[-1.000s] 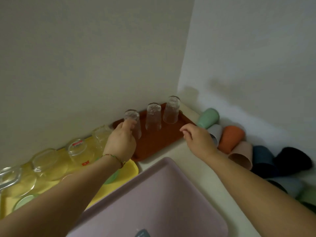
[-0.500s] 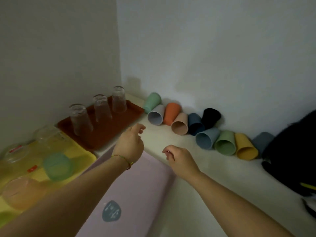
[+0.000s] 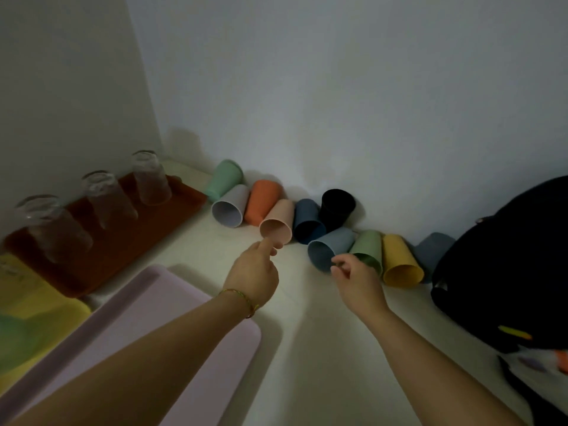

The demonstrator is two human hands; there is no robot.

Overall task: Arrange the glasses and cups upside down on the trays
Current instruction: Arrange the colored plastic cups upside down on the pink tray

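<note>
Reaching forward over the tabletop (image 3: 307,339), the left hand (image 3: 255,272) had its thumb and forefinger stretched out to the near rim of the pink cup (image 3: 278,221). Whether they pinched the rim or only met it could not be told. A thin bracelet (image 3: 239,298) circled that wrist. The right hand (image 3: 358,281) hung loosely curled and held nothing, its fingertips just beside the mouth of the slate-blue cup (image 3: 327,247).

Both cups lay on their sides in a row of plastic cups along the far wall, from left to right:
- mint cup (image 3: 226,178)
- pale grey cup (image 3: 230,207)
- orange cup (image 3: 262,201)
- dark blue cup (image 3: 307,219) and black cup (image 3: 336,206), right of the pink cup
- green cup (image 3: 367,249) and yellow cup (image 3: 399,259), right of the slate-blue cup

At far left three glasses (image 3: 107,198) stood upside down on a brown tray (image 3: 101,262). A lilac tray (image 3: 138,318) lay nearest, under the left forearm, and a yellow tray (image 3: 27,299) lay at the left edge. A black bag (image 3: 507,265) sat at right.
</note>
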